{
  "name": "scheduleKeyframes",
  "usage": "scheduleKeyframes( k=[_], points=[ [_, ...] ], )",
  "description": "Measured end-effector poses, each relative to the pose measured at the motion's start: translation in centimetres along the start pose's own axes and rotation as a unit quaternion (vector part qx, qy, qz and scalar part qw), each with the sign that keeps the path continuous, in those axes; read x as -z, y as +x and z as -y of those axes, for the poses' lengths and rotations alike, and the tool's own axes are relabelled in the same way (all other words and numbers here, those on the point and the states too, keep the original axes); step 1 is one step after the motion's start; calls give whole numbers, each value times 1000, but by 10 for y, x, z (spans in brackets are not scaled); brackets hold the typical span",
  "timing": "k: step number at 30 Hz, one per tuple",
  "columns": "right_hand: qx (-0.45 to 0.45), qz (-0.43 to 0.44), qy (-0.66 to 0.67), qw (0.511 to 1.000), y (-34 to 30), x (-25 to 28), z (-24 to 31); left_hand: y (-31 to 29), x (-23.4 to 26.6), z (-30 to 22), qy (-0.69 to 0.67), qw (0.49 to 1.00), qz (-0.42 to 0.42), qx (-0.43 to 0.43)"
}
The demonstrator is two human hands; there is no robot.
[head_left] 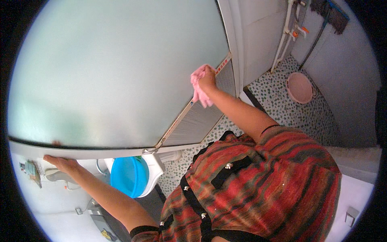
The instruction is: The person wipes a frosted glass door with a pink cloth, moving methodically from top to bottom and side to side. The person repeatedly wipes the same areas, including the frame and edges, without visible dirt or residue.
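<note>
A large frosted glass door (121, 72) in a pale frame fills the upper left. My right hand (207, 80) is closed round a crumpled pink cloth (198, 86), at the door's cross rail (181, 117). The cloth covers part of that rail and the glass edge beside it. At the far left my left hand (62, 163) grips the door's side frame (105, 153). A blurred fingertip shows on the glass side of that frame, so the fingers curl round it.
Behind the door frame a blue basin (130, 176) sits on a white washbasin (155, 173). On the pebble-patterned floor (274, 86) at right stands a pink basin (300, 87). A mop (322, 30) leans in the far corner near white pipes (284, 36).
</note>
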State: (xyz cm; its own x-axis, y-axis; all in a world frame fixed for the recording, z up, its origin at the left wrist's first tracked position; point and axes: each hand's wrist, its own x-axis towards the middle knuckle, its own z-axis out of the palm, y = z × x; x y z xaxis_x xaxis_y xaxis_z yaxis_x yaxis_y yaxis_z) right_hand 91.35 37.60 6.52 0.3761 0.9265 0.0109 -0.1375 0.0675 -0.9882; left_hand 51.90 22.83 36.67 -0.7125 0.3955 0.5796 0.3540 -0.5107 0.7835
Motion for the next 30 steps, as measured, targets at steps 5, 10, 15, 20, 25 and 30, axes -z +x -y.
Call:
scheduleKeyframes(
  k=[5,10,15,20,25,30],
  points=[
    [-57,-7,31,998,10,10,-7,3,-5,0,-14,1000,16,9],
    [-23,100,61,993,-54,-22,-8,4,0,2,-11,1000,24,2],
    [167,-30,-89,981,-26,-44,-62,4,-11,-2,-22,999,43,-3],
    [-15,68,172,983,-17,-10,-5,-4,0,-3,-10,999,49,6],
    [-46,37,241,969,41,-1,-42,-8,-14,-8,-18,1000,21,8],
    [75,35,159,984,-8,-29,-8,-5,-26,2,15,1000,13,1]
  ],
)
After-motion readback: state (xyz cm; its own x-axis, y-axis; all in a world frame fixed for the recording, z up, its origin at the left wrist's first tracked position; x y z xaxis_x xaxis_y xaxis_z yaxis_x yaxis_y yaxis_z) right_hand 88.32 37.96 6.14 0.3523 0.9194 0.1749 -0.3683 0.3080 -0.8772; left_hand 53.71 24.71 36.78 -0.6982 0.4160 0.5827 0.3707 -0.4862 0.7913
